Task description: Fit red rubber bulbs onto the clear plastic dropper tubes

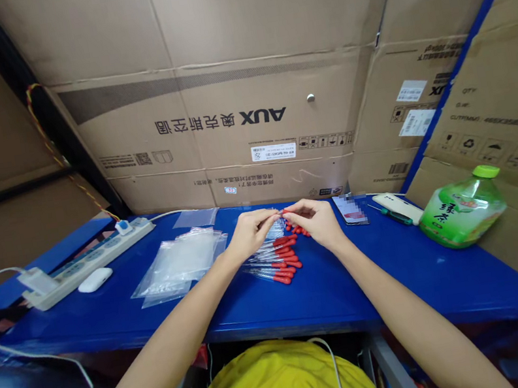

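My left hand (pixel 249 232) and my right hand (pixel 317 222) meet at the middle of the blue table, fingertips pinched close together. Between them is a small dropper (pixel 283 212): the left fingers are on its clear tube side, the right fingers at its red rubber bulb. The fingers cover most of it. Just below my hands lies a pile of droppers (pixel 278 263), with clear thin tubes pointing left and red bulbs to the right. Loose red bulbs (pixel 299 229) lie under my right hand, and clear tubes (pixel 272 228) lie behind and beside my left.
Clear zip bags (pixel 181 260) lie left of the droppers. Farther left are a white earphone case (pixel 95 279) and a power strip (pixel 91 262). A phone (pixel 351 209), a green-handled screwdriver (pixel 396 216) and a green tea bottle (pixel 463 209) stand or lie right. Cardboard (pixel 221 87) walls the back.
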A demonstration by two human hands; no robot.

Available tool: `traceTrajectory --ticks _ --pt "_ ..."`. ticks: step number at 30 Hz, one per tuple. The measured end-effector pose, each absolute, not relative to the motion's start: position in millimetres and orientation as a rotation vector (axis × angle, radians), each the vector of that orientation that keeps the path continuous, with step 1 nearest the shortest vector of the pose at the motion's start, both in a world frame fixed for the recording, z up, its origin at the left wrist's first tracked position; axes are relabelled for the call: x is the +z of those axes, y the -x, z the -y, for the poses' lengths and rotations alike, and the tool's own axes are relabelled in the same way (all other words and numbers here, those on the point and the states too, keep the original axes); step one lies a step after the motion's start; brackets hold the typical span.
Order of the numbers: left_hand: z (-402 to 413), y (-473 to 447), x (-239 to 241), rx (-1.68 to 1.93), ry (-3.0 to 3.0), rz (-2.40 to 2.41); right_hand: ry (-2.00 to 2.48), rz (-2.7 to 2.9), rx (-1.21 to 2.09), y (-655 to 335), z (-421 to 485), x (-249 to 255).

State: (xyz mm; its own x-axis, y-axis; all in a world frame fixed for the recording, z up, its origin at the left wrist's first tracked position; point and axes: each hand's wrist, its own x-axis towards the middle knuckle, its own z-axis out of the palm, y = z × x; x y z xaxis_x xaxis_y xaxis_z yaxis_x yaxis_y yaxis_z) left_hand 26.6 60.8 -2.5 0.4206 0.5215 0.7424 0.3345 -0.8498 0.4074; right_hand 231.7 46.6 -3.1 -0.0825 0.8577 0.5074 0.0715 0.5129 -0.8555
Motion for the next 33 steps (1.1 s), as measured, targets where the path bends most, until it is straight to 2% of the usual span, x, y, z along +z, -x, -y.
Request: traceTrajectory --ticks 24,33 --pt "-66.2 -12.8 -0.7 1.077 -2.851 -0.766 0.880 1.703 0.648 -235.2 -49.5 -10.0" --pt "-63.5 -20.7 1.9 1.144 -2.593 -0.889 0.872 1.689 0.610 -237.6 -47.5 -4.3"
